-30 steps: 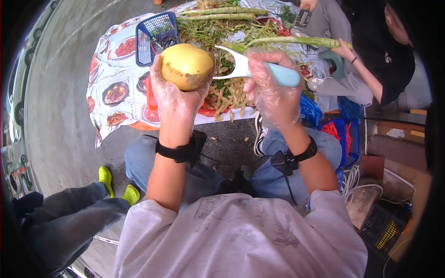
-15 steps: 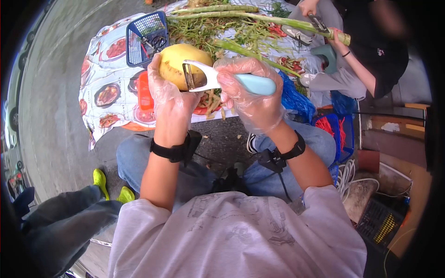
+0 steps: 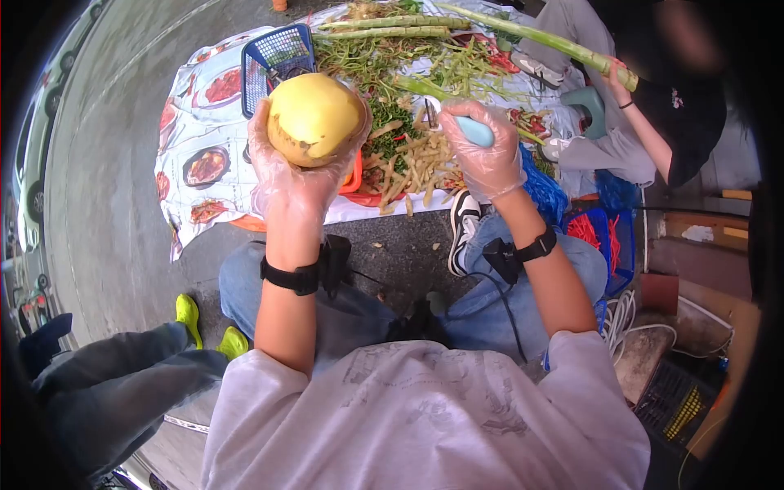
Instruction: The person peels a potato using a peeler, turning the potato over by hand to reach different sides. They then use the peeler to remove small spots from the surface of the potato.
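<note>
A large round yellow tuber or fruit [image 3: 314,118], mostly peeled with brown patches low on its surface, rests in my left hand [image 3: 298,184], whose gloved fingers wrap round its sides and underside. My right hand [image 3: 483,155], in a clear plastic glove, is closed on the light-blue handle of a peeler [image 3: 474,131]. The peeler's head points away from me and is partly hidden. The two hands are apart. Between and beyond them, tan peel strips [image 3: 420,163] lie heaped beside green leaf scraps [image 3: 351,57].
A blue basket [image 3: 278,41] stands on the printed cloth [image 3: 188,122]. At the upper right a co-worker's hand [image 3: 619,80] holds a long green stalk [image 3: 555,45]. Red strips lie in a blue crate [image 3: 622,245]. Someone in yellow-green shoes [image 3: 188,314] is at the left.
My right hand has moved right with the peeler, away from the yellow piece. My left hand has turned that piece, showing more of its peeled surface. The co-worker's stalk has shifted.
</note>
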A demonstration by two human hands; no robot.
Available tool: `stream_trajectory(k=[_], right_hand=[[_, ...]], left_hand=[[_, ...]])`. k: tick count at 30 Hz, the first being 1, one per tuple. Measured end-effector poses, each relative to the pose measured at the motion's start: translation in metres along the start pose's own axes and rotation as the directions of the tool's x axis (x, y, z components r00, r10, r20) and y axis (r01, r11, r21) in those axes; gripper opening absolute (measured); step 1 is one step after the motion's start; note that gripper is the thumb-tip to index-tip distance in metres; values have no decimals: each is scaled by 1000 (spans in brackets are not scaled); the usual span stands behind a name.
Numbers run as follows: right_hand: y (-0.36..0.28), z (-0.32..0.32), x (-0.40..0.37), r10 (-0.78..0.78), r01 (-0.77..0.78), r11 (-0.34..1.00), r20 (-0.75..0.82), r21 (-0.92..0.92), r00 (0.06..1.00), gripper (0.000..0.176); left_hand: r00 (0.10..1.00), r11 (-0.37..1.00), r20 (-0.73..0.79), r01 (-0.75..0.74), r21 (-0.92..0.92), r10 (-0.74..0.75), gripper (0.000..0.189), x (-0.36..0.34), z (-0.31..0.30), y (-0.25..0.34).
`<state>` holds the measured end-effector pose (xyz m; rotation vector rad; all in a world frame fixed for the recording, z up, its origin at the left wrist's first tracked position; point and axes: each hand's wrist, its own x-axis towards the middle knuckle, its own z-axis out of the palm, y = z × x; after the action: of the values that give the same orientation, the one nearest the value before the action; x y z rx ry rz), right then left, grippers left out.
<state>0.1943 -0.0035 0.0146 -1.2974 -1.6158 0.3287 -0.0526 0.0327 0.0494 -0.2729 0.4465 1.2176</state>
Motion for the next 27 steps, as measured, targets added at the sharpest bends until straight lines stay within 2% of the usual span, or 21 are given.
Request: stream_trajectory(k=[3,4,5,7,8,9,10,11,12,13,15,17,19,21,22,25,27], right_hand=[[8,1,4,-18,23,997,57,-79,998,12],[-1,-1,5,1,-2,1000,-8,-14,1000,12],[6,-2,5,-1,1,1000,1,-13,1000,12],[19,-7,7,240,-204,955,157,-216,958,13],[21,-8,3,144,-130,981,88,-142,986,18],[9,-7,4,141,-128,981,82,-146,987,18],[-9,-5,6,339,-329,917,-7,227,941,22],[-24,-2,8,536,-432,692,-11,578,844,27],[-31,-1,8,560,-397,675,-82,622,825,38],[-36,5,10,556,-393,678,-84,621,827,38],[-49,21,16,676,-216,360,-94,908,731,41],[-68,36,27,781,-240,136,45,961,623,47],[-78,54,36,830,-267,-5,153,964,537,57],[-83,59,45,779,-398,-257,432,881,454,64],[-90,57,52,805,-398,-280,440,874,399,65],[-64,63,57,781,-408,-275,450,870,434,66],[-49,59,63,787,-405,-269,442,874,431,61]], left_hand=[[1000,997,-22,-15,76,16,66,0,-2,-6],[999,997,-47,-3,77,7,56,1,-3,-5],[999,997,-49,-9,70,12,56,0,-4,-6],[991,983,-106,-61,172,80,55,-1,-2,-10],[994,980,-70,-66,187,81,56,1,-4,-12],[995,980,-64,-63,188,76,56,1,-4,-14],[988,962,-47,-131,240,147,56,-1,-4,-18],[975,935,-26,-202,290,219,57,-3,-4,-21],[967,929,-3,-245,277,256,57,-6,0,-25],[967,929,1,-246,275,256,57,-5,0,-30],[897,854,165,-441,275,410,60,0,-3,-44],[871,842,222,-485,238,439,64,6,-4,-59],[850,824,255,-517,233,461,65,10,-3,-72],[861,847,254,-493,200,441,65,15,-5,-80],[857,843,297,-491,220,422,63,17,-8,-82],[823,772,355,-551,316,443,64,14,-9,-86],[756,733,518,-603,315,399,72,14,-11,-83]])
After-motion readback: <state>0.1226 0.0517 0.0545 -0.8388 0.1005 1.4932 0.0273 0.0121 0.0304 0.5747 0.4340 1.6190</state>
